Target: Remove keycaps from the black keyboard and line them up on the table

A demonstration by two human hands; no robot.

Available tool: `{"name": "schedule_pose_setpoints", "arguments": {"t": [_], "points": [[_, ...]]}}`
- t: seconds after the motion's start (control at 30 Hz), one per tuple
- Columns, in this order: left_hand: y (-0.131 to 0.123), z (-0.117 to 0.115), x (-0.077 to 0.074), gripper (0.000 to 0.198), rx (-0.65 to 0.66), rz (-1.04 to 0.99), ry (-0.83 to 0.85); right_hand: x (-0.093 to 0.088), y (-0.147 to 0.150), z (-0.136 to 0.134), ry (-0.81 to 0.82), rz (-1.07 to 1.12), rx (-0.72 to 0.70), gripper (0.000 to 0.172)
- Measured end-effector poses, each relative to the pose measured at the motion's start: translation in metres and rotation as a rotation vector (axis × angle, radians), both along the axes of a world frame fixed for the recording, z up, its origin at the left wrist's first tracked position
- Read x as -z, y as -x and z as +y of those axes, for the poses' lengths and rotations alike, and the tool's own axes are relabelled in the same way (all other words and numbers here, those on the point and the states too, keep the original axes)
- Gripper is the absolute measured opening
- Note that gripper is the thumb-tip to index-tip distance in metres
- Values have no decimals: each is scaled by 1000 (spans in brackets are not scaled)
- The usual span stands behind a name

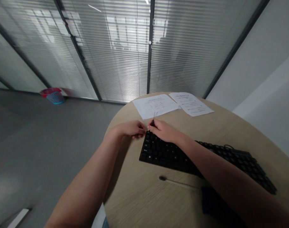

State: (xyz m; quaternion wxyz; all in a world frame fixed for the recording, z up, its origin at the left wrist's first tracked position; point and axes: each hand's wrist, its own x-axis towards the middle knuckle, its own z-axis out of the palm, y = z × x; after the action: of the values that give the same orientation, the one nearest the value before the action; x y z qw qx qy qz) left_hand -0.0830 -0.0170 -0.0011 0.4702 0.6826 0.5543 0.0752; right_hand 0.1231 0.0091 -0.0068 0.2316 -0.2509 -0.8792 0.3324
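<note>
A black keyboard [168,152] lies on the round wooden table, partly covered by my right forearm. Over its far left corner, my right hand [162,129] is closed around a small dark-handled tool [152,123] with thin wires sticking up from it. My left hand [136,129] is just left of that corner, its fingers curled in and the fingertips close to my right thumb. Whatever may be between the left fingers is too small to make out. Nearer to me lies a thin pale-handled brush [180,183] with a dark head.
Two printed sheets, a left one [155,106] and a right one [192,104], lie at the table's far side. A dark blue item [209,202] sits under my right forearm. On the floor at left stands a blue and red basket [54,96] by the blinds-covered glass partition.
</note>
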Motion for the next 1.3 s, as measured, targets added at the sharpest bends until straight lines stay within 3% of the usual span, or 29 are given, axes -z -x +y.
{"name": "schedule_pose_setpoints", "arguments": {"t": [0.47,0.7,0.87,1.2,1.3], "points": [[1,1,2,17,-14,1,8,2,1,-1,-20,-62,-33,15],[-2,-1,-2,15,-33,11,16,-1,2,-8,-115,-118,-22,14],[-3,-2,-3,17,-25,0,18,3,1,-6,-72,-30,-14,18],[-2,0,0,17,-26,-20,39,13,-2,-5,-134,57,2,17],[-1,1,2,17,-30,-16,55,13,-2,-4,-101,184,78,18]]}}
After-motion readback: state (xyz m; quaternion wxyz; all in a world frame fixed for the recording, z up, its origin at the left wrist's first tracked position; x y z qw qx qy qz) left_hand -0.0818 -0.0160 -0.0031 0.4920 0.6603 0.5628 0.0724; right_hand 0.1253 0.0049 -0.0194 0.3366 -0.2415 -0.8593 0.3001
